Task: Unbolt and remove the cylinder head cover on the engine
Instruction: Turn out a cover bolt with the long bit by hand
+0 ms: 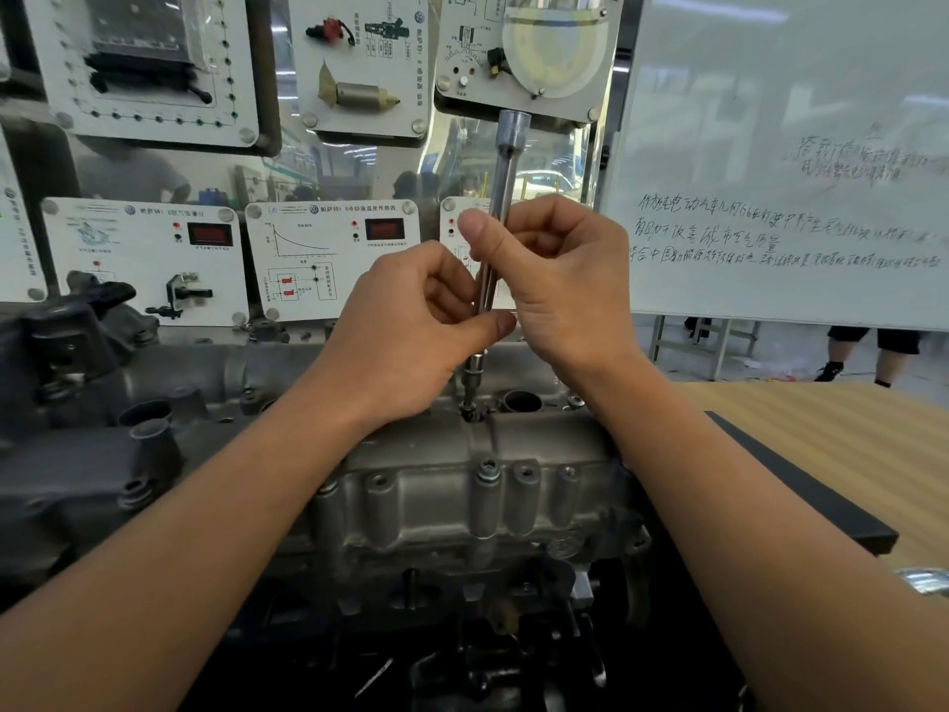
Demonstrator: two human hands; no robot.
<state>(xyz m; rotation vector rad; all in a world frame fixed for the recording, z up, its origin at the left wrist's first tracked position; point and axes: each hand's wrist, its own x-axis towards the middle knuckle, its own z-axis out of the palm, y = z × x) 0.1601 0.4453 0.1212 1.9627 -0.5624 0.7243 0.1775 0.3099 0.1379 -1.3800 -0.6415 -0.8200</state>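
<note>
At far left the dark intake manifold sits in shadow, its shapes hard to make out, with sensor training panels on the wall behind. The grey cylinder head cover lies low in the middle on the engine, its long axis running left to right; both forearms cover its ends. The left hand pinches the lower shaft of a long steel extension bar between thumb and curled fingers. The bar stands nearly upright, its top leaning slightly right and its square-drive end pointing up; fingers hide its middle stretch. Its small socket points down onto a fastener at the cover's far edge, and the bolt head itself cannot be seen. The right hand grips the shaft just above the left, thumb tip up. Further right a whiteboard carries blurred handwriting, a wooden tabletop lies beyond, and a shiny metal object is cut off at the edge
</note>
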